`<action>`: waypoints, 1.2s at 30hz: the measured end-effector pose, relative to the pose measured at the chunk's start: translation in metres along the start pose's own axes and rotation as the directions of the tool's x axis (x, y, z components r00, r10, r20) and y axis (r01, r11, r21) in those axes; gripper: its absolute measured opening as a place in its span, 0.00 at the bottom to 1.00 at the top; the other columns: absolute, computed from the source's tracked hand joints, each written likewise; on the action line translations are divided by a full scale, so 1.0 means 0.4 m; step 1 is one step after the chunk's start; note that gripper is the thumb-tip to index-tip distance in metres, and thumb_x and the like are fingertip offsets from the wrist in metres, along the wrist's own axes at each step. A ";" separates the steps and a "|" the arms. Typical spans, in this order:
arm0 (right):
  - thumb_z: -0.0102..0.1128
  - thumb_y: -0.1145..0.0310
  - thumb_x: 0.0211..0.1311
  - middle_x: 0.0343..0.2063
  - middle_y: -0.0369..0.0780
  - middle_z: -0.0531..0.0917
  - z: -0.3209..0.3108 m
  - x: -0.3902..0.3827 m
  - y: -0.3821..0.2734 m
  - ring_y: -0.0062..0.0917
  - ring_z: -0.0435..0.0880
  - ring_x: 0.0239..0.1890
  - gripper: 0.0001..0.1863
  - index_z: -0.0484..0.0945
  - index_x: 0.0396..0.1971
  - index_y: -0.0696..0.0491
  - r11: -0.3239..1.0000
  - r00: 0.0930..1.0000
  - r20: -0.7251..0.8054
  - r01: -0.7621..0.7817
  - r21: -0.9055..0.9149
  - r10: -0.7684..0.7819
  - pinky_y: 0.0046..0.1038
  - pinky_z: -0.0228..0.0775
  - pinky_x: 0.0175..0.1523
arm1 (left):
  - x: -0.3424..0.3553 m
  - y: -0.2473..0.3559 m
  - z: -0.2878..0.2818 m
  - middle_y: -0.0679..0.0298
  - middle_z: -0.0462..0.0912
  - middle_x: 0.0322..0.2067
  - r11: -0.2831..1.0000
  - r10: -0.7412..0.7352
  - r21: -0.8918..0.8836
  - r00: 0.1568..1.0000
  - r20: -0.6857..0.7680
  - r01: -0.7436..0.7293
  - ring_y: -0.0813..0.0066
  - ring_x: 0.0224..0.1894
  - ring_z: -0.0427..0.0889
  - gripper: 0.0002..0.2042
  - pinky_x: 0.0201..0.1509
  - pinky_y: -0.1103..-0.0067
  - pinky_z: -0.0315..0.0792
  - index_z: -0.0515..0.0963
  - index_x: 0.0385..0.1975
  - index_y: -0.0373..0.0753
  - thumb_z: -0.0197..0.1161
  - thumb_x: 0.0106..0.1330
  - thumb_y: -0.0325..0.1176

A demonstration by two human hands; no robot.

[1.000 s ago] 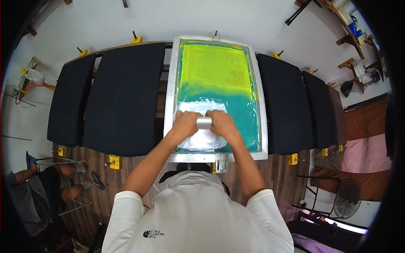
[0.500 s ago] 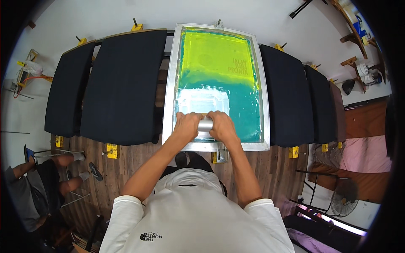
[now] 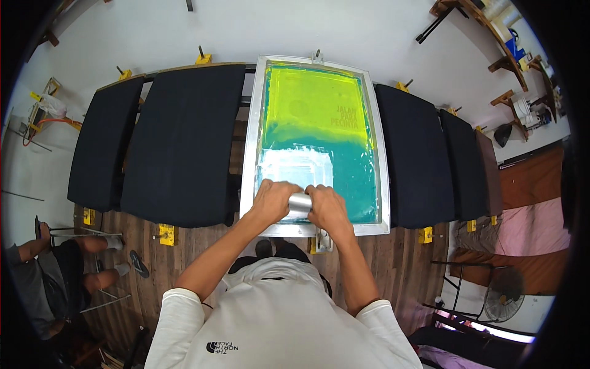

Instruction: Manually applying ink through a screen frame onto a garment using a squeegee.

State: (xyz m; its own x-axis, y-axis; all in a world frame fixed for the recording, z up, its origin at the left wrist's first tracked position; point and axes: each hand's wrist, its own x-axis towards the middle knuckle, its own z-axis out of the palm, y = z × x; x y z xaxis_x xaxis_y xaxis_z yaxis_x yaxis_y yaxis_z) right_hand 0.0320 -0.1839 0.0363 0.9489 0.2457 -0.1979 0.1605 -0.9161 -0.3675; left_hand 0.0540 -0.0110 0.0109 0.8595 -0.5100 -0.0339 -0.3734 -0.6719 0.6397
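Both my hands grip one silver-handled squeegee (image 3: 300,205) at the near end of a screen-printing frame. My left hand (image 3: 272,202) wraps the handle's left part, and my right hand (image 3: 327,206) its right part. The metal frame (image 3: 383,184) holds a mesh (image 3: 356,166), yellow-green at the far end and teal toward me, with faint lettering at the upper right. White ink (image 3: 296,165) is spread in a block on the mesh just beyond my hands. The squeegee's blade is hidden beneath my fingers and the handle.
Black cloth-covered boards flank the frame, one wide board (image 3: 184,144) to the left and another (image 3: 415,157) to the right. Yellow clamps (image 3: 166,234) stick out at their ends. A person (image 3: 58,277) sits at the lower left. A fan (image 3: 504,294) stands at the lower right.
The whole view has shifted, so the frame and boards appear lower in the picture. My hands stay on the squeegee near the frame's near end; the handle looks more tilted.
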 end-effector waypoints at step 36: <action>0.67 0.74 0.44 0.33 0.39 0.84 0.023 0.206 -0.002 0.35 0.83 0.40 0.19 0.83 0.40 0.44 0.986 0.989 0.065 0.137 -0.096 -0.131 0.46 0.65 0.42 | 0.069 -0.115 -0.074 0.49 0.84 0.32 0.989 0.030 0.145 0.998 0.048 -0.037 0.49 0.37 0.84 0.14 0.47 0.62 0.74 0.78 0.40 0.31 0.64 0.53 0.24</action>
State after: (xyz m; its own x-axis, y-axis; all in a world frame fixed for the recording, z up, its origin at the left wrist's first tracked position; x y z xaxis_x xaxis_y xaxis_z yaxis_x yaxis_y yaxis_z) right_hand 0.1074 -0.1599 0.0117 0.9001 0.3835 -0.2069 0.3141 -0.9000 -0.3022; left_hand 0.1053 0.0217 0.0031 0.8299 -0.5555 -0.0515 -0.4517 -0.7234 0.5222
